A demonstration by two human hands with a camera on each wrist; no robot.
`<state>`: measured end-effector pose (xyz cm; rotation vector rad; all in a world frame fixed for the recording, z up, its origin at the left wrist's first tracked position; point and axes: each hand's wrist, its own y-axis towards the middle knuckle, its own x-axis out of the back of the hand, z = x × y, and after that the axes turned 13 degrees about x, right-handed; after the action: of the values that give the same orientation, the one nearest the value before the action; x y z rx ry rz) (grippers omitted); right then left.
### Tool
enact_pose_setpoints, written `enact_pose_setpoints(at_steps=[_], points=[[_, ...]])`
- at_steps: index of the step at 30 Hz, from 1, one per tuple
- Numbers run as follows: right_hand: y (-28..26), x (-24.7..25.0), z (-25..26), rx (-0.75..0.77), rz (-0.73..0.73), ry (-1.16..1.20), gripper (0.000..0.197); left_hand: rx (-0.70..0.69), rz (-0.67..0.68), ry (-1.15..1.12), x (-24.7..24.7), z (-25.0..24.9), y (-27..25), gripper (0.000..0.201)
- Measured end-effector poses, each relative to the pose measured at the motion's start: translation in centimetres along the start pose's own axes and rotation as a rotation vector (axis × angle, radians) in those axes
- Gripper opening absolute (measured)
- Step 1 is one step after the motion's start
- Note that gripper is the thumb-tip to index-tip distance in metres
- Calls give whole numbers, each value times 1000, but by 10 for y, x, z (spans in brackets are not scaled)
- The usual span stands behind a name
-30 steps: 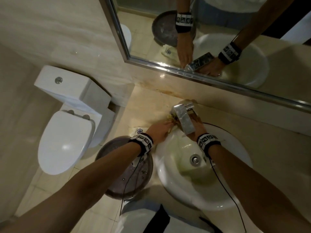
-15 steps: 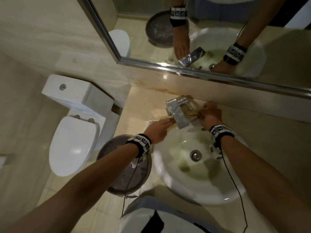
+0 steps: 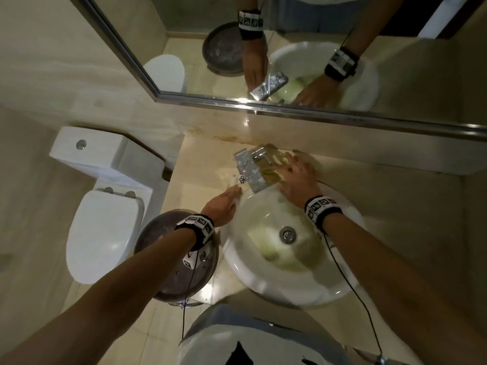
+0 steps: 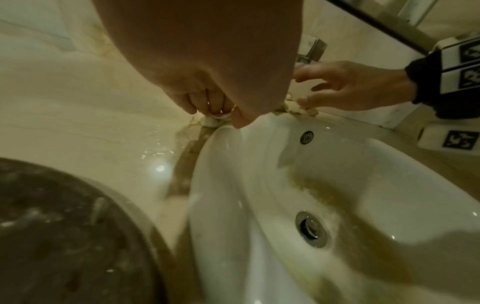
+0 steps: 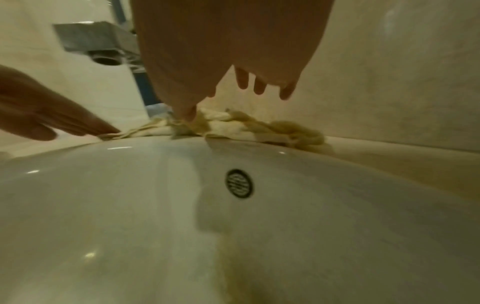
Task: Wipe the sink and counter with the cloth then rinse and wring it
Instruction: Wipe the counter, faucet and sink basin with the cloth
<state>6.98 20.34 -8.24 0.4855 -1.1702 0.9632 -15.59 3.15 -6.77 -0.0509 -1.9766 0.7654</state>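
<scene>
My right hand [image 3: 297, 180] lay spread flat on the yellowish cloth [image 3: 271, 176], just right of the faucet [image 3: 249, 168], behind the sink [image 3: 263, 283]. My left hand [image 3: 222, 205] lay at the cloth's printed corner on the counter [image 3: 203, 159], by the sink's left rim. A round dark bin lid [image 3: 158, 246] and a white toilet [image 3: 100, 233] stood further left.

The cloth [image 5: 259, 128] pinched in the left hand [image 4: 207, 72] is soft, crumpled fabric with yellow stains, lying on a smooth, shiny, stone-like counter [image 4: 103, 123]. Right below that pinch the sink [image 4: 213, 164] is white, smooth and glossy, with a shiny metal drain ring [image 4: 298, 222]. Between that pinch and the right hand [image 3: 297, 180], the tap [image 3: 249, 169] is bright, shiny metal with pale spots.
</scene>
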Motion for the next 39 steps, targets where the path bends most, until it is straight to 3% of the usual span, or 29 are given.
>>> enact_pose_setpoints(at_steps=[3,6,13,17,22,25,28,30,33,39], points=[[14,-13,19,-50,98,98,66,125,31,-92,-2,-16,-2,66],[21,-6,25,-113,158,12,48,171,24,-120,-6,-23,-1,71],[7,-2,-24,-218,58,40,31,40,-24,-48,-5,-58,-3,77],[-34,7,-74,-369,17,-117,32,12,-46,73,-10,-75,-4,68],[-106,14,-153,-532,-132,-55,33,92,-57,99,-16,-77,-7,69],[-155,15,-176,-595,-128,-51,42,85,-70,124,-23,-75,-13,69],[-198,16,-176,-724,-41,-14,51,58,-78,201,-34,-71,-21,72],[-221,17,-168,-770,-56,-22,44,43,-67,244,-44,-72,-28,73],[-246,13,-155,-776,-85,-41,32,-15,-52,302,-60,-82,-40,72],[-271,-1,-132,-748,-59,-105,46,-73,51,357,-90,-124,-66,65]])
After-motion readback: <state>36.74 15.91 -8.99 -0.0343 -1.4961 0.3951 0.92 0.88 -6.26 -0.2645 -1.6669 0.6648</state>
